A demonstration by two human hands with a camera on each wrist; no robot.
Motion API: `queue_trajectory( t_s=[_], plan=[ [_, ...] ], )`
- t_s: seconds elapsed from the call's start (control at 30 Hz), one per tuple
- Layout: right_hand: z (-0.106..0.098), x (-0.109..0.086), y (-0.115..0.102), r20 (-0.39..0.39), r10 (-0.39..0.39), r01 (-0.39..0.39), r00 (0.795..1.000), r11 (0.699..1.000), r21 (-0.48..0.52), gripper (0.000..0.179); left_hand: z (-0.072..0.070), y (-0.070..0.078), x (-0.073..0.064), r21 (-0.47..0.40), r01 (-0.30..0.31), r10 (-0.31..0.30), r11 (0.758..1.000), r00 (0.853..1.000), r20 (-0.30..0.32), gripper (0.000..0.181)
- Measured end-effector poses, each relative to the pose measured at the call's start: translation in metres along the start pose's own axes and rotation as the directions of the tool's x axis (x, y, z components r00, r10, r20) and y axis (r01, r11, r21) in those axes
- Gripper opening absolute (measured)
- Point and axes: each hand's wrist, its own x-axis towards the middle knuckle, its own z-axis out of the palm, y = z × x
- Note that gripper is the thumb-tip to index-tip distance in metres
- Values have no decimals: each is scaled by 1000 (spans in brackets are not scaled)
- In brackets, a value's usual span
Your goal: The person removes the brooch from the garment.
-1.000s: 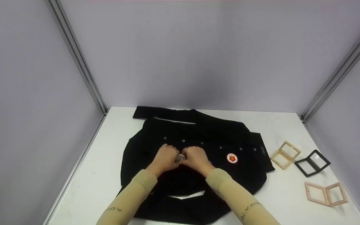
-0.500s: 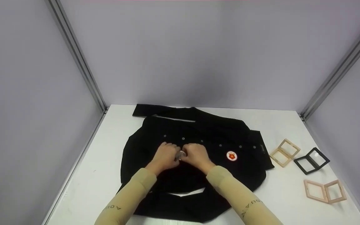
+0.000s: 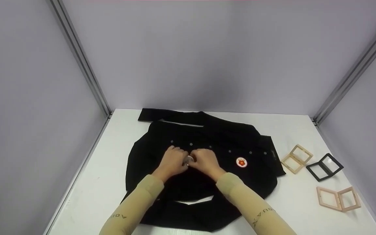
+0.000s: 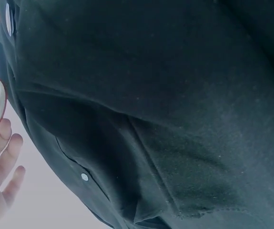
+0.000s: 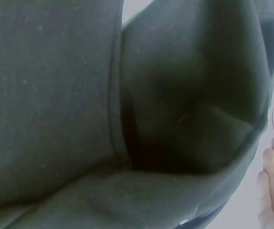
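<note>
White table (image 3: 90, 186) bears a black shirt (image 3: 148, 150) near its far edge. Left hand (image 3: 173, 161) and right hand (image 3: 205, 160) pinch a round patch (image 4: 0, 104); uneven pulling could crease it.

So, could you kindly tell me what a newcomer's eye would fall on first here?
Probably the large black garment spread over the white table, with its bright red-flower patch towards the right. Around its middle, the left hand and right hand pinch a small round piece. Three hinged frames sit open near the table's right edge.
</note>
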Motion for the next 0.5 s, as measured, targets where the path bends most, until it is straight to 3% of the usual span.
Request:
queue_trajectory(
  t_s=[0.23, 0.5],
  plan=[
    [1, 0, 1, -25, -15, 15, 1000, 1000, 23, 11, 0, 0, 2, 18, -26, 27, 999, 999, -33, 22],
    [1, 2, 0, 54, 48, -51, 997, 998, 46, 11, 3, 2, 2, 46, -54, 55, 997, 998, -16, 23]
  ],
)
